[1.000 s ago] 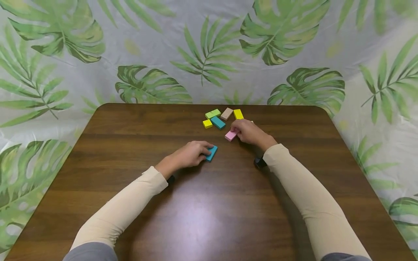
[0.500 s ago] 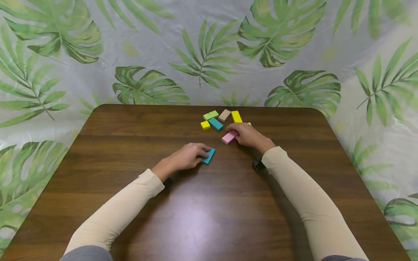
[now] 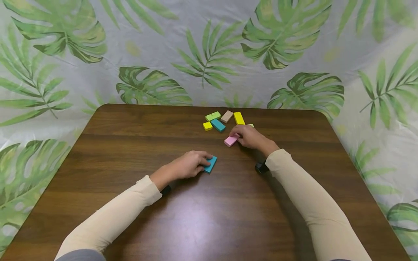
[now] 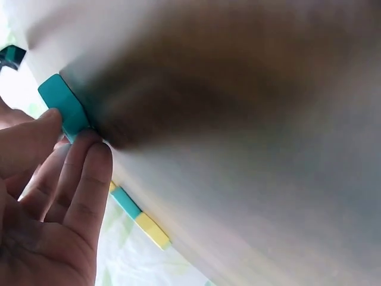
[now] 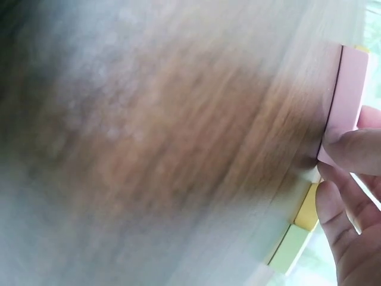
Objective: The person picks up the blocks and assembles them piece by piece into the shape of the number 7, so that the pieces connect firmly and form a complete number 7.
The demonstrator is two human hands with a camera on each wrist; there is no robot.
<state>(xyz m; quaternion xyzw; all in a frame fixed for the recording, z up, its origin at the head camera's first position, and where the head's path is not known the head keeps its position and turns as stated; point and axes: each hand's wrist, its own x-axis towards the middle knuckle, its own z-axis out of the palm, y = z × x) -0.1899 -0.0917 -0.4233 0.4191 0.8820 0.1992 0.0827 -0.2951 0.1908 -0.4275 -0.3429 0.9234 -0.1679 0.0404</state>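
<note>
My left hand (image 3: 191,165) pinches a flat teal block (image 3: 211,164) low over the middle of the table. In the left wrist view the thumb lies along one side of this teal block (image 4: 64,107) and the fingertips are at its lower end. Farther off and to the right, my right hand (image 3: 249,137) grips one end of a pink block (image 3: 230,140). The right wrist view has the pink block (image 5: 348,95) lying along the tabletop, thumb on its near side and fingers behind. Part of the pink block is hidden by the hand.
Near the far edge of the wooden table (image 3: 130,137) lie a lime green block (image 3: 213,116), a second teal block (image 3: 218,125), a small yellow block (image 3: 207,126), a tan block (image 3: 226,116) and a long yellow block (image 3: 239,118). A pale green block (image 3: 251,125) shows partly behind my right hand.
My left hand has drawn the teal block slightly nearer to me. My right hand has brought the pink block a little nearer too, and more of the block now shows. The other blocks stay put.
</note>
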